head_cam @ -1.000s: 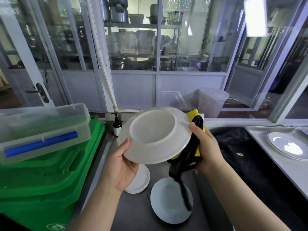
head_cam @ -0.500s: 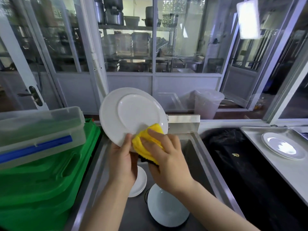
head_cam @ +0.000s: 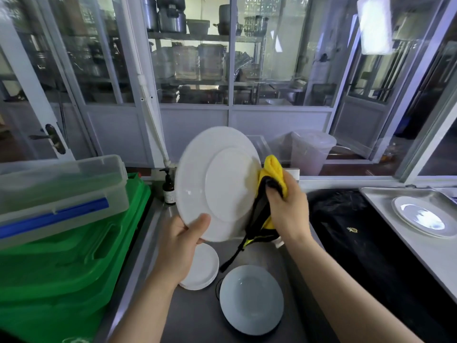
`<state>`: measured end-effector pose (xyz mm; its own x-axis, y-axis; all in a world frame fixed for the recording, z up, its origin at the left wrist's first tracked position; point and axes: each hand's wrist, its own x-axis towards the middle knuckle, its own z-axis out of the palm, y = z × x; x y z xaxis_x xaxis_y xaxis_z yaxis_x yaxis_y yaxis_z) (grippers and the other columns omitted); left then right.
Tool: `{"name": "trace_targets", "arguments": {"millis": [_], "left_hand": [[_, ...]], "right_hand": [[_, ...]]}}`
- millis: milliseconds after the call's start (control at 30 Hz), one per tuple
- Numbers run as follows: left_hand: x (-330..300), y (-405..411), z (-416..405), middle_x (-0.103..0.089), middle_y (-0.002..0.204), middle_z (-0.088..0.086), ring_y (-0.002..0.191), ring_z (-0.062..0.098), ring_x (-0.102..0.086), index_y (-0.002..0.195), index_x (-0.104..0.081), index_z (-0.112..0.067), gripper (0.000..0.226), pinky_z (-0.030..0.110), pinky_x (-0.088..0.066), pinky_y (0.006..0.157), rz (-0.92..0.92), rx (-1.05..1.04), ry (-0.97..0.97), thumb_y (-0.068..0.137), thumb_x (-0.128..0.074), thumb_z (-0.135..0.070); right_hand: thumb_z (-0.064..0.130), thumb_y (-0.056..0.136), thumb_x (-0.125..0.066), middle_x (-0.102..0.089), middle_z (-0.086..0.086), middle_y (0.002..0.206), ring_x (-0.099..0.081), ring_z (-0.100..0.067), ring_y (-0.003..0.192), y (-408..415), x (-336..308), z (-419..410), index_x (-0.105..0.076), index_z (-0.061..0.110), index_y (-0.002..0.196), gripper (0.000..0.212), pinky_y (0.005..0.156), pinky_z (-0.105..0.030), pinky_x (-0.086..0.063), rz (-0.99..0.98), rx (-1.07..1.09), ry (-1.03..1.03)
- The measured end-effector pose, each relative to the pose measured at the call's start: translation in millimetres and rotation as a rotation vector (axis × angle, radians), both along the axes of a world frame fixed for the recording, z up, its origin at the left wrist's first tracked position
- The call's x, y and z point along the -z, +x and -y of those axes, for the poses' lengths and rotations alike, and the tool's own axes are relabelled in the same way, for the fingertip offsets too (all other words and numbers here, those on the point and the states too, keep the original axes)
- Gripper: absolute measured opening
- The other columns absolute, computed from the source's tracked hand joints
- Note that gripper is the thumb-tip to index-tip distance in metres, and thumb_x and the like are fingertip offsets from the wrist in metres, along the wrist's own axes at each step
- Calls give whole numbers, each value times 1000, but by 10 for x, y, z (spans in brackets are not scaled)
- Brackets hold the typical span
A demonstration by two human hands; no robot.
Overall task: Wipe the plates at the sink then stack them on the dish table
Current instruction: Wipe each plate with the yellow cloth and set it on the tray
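Observation:
My left hand point(head_cam: 180, 241) grips the lower rim of a white plate point(head_cam: 212, 184), held upright over the sink with its underside toward me. My right hand point(head_cam: 286, 209) holds a yellow and black cloth point(head_cam: 269, 174) against the plate's right edge; a black end of the cloth hangs down. In the steel sink point(head_cam: 195, 315) lie a small stack of white plates point(head_cam: 204, 268) and a deep white plate point(head_cam: 251, 299). One white plate point(head_cam: 421, 216) rests on the steel dish table point(head_cam: 385, 224) at the right.
Green plastic crates point(head_cam: 61, 263) with a clear lidded box point(head_cam: 57, 191) on top stand at the left. A brown pump bottle point(head_cam: 169, 189) is at the sink's back. A black bag-lined bin point(head_cam: 351, 233) lies between sink and dish table. Glass partitions rise behind.
The plate has tilted and shifted right. My right hand with the cloth moved from the plate's lower middle to its right edge; my left hand now holds the lower rim.

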<state>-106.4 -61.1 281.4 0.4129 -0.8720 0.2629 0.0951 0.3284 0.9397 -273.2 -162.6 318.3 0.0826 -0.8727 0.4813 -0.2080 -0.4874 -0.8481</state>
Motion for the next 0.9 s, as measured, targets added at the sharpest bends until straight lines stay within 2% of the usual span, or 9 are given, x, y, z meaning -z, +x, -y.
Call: {"name": "trace_targets", "arguments": {"millis": [133, 267, 400, 467, 533, 633, 767, 833, 900], "left_hand": [[-25, 18, -25, -75, 93, 4, 90, 22, -68, 92, -76, -19, 39, 47, -53, 81, 255, 89, 88, 69, -65, -49], [-58, -25, -21, -73, 77, -16, 73, -2, -64, 88, -70, -21, 23, 17, -49, 65, 441, 98, 135, 77, -63, -40], [-93, -53, 13, -75, 87, -12, 81, 1, -66, 89, -70, -29, 16, 23, -49, 70, 466, 73, 150, 78, -60, -33], [-115, -80, 13, -73, 76, -15, 70, -5, -62, 76, -70, -35, 15, 15, -45, 60, 431, 77, 153, 77, -57, -29], [-116, -99, -9, -65, 60, -20, 58, -10, -55, 63, -67, -40, 31, 7, -38, 52, 417, 95, 127, 76, -51, -18], [-102, -93, -39, -65, 60, -18, 58, -10, -55, 65, -68, -41, 32, 6, -39, 53, 369, 107, 130, 76, -50, -16], [-64, -66, -27, -69, 73, -3, 71, 7, -60, 79, -71, -26, 13, 25, -47, 62, 275, 142, 151, 77, -59, -25], [-49, -54, -23, -71, 80, 7, 77, 14, -62, 87, -72, -17, 19, 31, -49, 66, 223, 142, 151, 76, -61, -29], [-25, -38, -39, -74, 88, 7, 80, 14, -66, 91, -72, -16, 29, 27, -53, 67, 177, 130, 142, 70, -66, -36]], "right_hand": [[13, 89, -55, -58, 43, 89, -56, 5, 91, -59, -287, 183, -59, 34, 119, 37, 71, 4, -34, -50, 26, -62], [5, 81, -59, -54, 25, 113, -52, -12, 106, 3, -481, 82, -49, 21, 136, 58, 79, -1, -31, -212, -13, -247], [7, 65, -57, -49, 9, 136, -45, -20, 109, 156, -432, -238, -53, 8, 131, 66, 94, -26, -32, -366, -150, -482], [7, 62, -60, -38, -3, 148, -44, -23, 123, 237, -355, -374, -58, 7, 125, 62, 101, -38, -32, -435, -234, -567], [12, 68, -64, -29, -9, 151, -36, -26, 137, 286, -256, -450, -60, 9, 125, 57, 104, -45, -30, -510, -296, -644], [26, 85, -60, -27, -13, 153, -37, -42, 133, 300, -175, -448, -61, 20, 129, 44, 103, -54, -30, -610, -305, -676], [26, 90, -59, -36, -14, 149, -47, -48, 114, 318, -183, -324, -64, 27, 124, 35, 97, -55, -39, -606, -185, -759], [21, 89, -60, -38, -16, 147, -49, -47, 111, 339, -192, -229, -65, 25, 123, 35, 102, -47, -38, -538, -135, -752], [16, 89, -59, -39, -17, 147, -49, -46, 111, 342, -210, -89, -65, 22, 124, 36, 100, -40, -34, -471, -66, -681]]}}
